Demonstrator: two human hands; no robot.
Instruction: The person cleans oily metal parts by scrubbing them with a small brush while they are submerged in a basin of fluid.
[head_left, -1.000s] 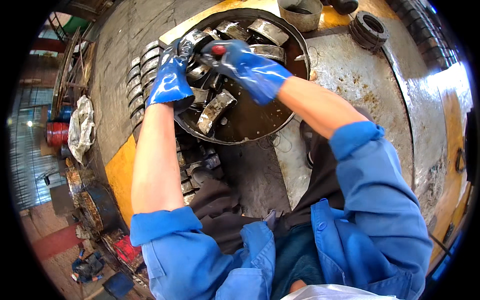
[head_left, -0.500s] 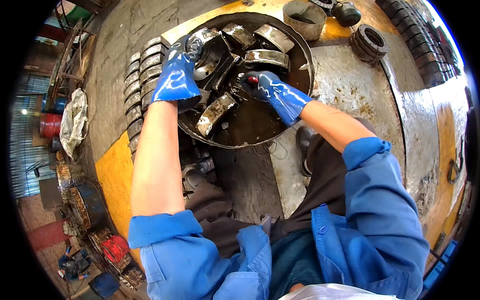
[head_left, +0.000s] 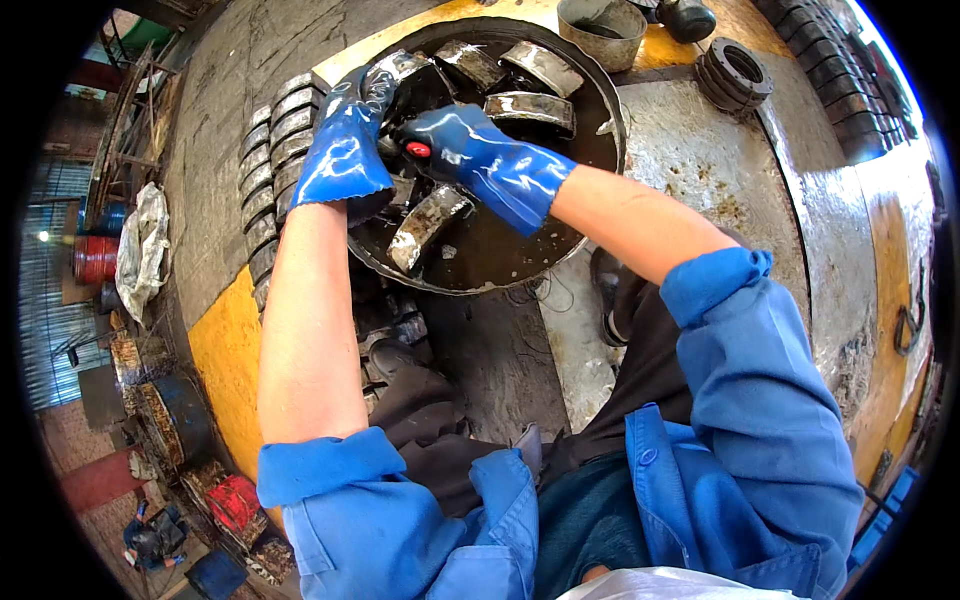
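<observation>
A wide round pan (head_left: pixel 470 291) of dark liquid stands in front of me, holding several curved metal pieces. My left hand (head_left: pixel 362 100), in a shiny blue rubber glove, is closed on the rim of one wet curved metal piece (head_left: pixel 432 88) at the pan's left side. Against that piece lies my right hand (head_left: pixel 455 140), gloved alike and closed round a tool with a red end (head_left: pixel 418 149); the tool's working end is hidden. Below the hands a loose curved piece (head_left: pixel 428 225) leans in the liquid. Another curved piece (head_left: pixel 530 110) lies to the right.
Stacked curved metal pieces (head_left: pixel 258 190) line the floor left of the pan. Behind it stand a round metal tub (head_left: pixel 602 38) and a stack of metal rings (head_left: pixel 735 78). More dark pieces (head_left: pixel 835 80) are rowed at the far right. A person (head_left: pixel 155 535) is at lower left.
My right hand has moved left with the red-ended tool, from the middle of the pan to the held metal piece. My left hand has stayed on that piece.
</observation>
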